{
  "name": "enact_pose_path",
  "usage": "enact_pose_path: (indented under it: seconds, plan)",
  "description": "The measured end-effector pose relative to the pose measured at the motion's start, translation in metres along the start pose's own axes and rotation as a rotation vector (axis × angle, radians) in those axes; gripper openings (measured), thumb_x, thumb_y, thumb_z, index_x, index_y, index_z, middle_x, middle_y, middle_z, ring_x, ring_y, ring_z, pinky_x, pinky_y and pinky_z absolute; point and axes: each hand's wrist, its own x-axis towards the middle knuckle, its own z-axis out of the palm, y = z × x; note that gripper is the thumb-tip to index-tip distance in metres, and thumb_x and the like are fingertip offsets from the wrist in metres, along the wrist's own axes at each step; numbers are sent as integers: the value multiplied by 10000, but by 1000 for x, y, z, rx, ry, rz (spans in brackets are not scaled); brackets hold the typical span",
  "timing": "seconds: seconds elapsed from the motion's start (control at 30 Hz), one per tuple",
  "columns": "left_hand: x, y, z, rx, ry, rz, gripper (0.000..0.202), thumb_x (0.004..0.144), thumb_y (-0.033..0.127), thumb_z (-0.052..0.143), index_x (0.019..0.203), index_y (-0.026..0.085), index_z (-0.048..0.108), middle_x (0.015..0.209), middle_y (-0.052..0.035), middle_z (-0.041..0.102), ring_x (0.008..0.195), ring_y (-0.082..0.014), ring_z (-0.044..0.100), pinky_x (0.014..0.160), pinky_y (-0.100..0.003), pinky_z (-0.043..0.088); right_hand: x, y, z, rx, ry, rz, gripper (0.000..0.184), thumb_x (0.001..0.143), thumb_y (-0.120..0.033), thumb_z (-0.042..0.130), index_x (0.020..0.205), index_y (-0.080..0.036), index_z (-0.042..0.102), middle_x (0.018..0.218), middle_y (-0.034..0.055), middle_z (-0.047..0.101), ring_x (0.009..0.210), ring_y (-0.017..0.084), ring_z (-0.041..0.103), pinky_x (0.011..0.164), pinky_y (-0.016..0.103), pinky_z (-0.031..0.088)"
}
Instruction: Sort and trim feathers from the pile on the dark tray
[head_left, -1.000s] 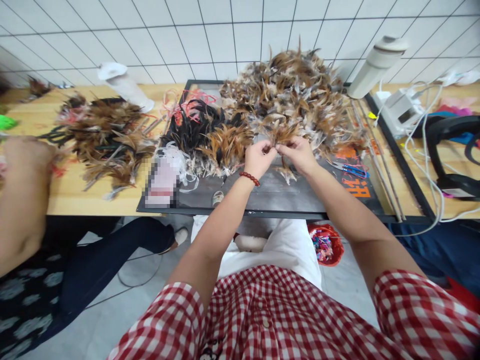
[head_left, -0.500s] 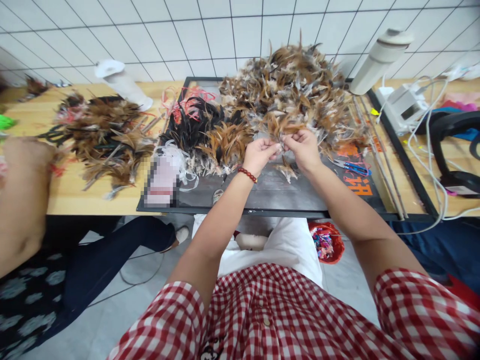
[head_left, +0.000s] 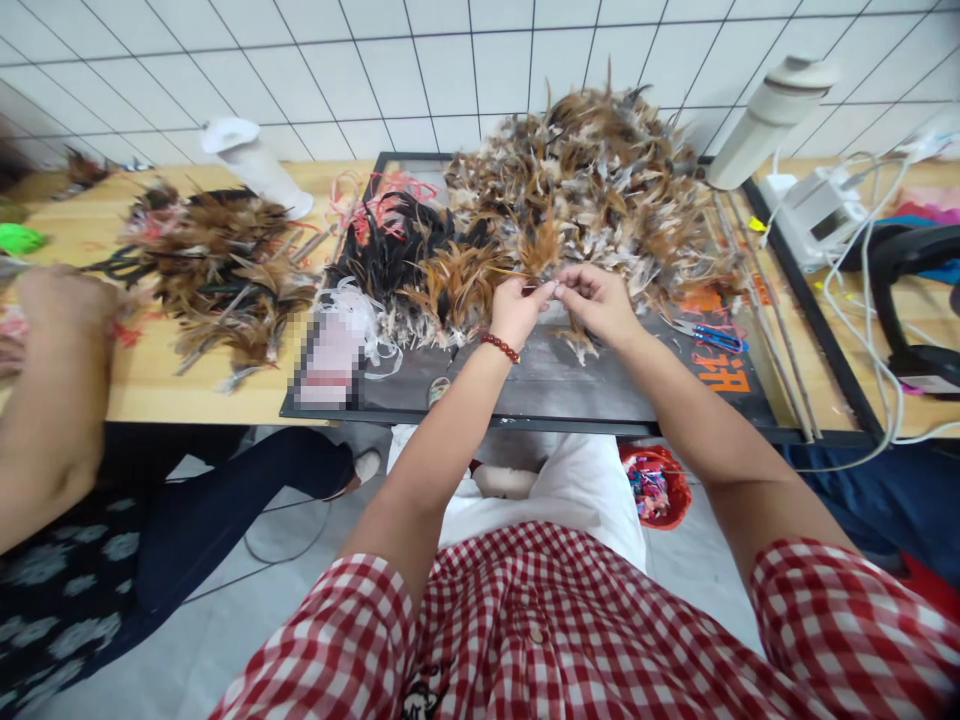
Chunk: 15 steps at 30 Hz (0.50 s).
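My left hand (head_left: 517,311), with a red bead bracelet at the wrist, pinches the stems of a small bunch of brown feathers (head_left: 538,247) that stands up from the fingers. My right hand (head_left: 600,300) sits right beside it, fingers curled and pinching at the same stems. Both hands hover over a dark mat (head_left: 570,385), at the front edge of a big heap of brown and grey feathers (head_left: 600,180). A lower clump of orange-brown and black feathers (head_left: 427,265) lies just to the left.
A co-worker's arm (head_left: 52,380) reaches onto the wooden table (head_left: 150,385) at left, near another feather pile (head_left: 217,265). Blue scissors (head_left: 705,335), thin sticks (head_left: 757,310), a white bottle (head_left: 772,115), a white device with cables (head_left: 814,215) lie right. A red basket (head_left: 652,485) sits below.
My hands have shifted slightly up and left, and the small feather bunch now stands upright from my left fingers. The co-worker's arm moved a little.
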Motion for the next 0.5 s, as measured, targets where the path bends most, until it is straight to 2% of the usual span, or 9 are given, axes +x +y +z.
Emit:
enact_pose_path:
  seconds: [0.1, 0.2, 0.27, 0.37, 0.5]
  plan:
    - [3, -5, 0, 31, 6, 55, 152, 724, 162, 881, 782, 158, 741, 753, 6, 747, 722, -101, 666, 665, -196, 544, -1, 3, 0, -71, 20, -10, 448, 706, -635, 875, 764, -215, 729, 695, -1, 670, 629, 132, 517, 611, 292, 430]
    - [2, -6, 1, 51, -23, 120, 210, 667, 172, 934, 742, 164, 738, 783, -4, 766, 822, -140, 724, 751, -226, 585, -3, 0, 0, -153, 50, -51, 390, 748, -576, 848, 717, -210, 717, 638, -10, 625, 603, 122, 479, 592, 288, 382]
    - [-1, -2, 2, 33, -14, 80, 204, 692, 177, 926, 744, 152, 731, 770, -17, 765, 808, -152, 738, 772, -255, 600, -4, -4, 1, -166, 39, -63, 363, 761, -550, 839, 715, -213, 712, 636, -9, 623, 606, 125, 483, 595, 290, 387]
    - [-6, 6, 2, -95, 40, -17, 118, 823, 183, 827, 818, 132, 721, 781, -27, 766, 717, -118, 717, 734, -262, 608, -4, -9, 1, -69, 6, -25, 370, 765, -567, 829, 747, -218, 706, 690, 4, 661, 615, 133, 519, 609, 297, 436]
    - [-8, 13, 1, -144, 4, -105, 206, 849, 320, 846, 849, 148, 733, 837, -43, 789, 803, -112, 742, 782, -232, 602, -2, -11, 0, -4, 45, 1, 416, 746, -619, 845, 767, -230, 697, 716, 9, 662, 606, 136, 527, 615, 310, 471]
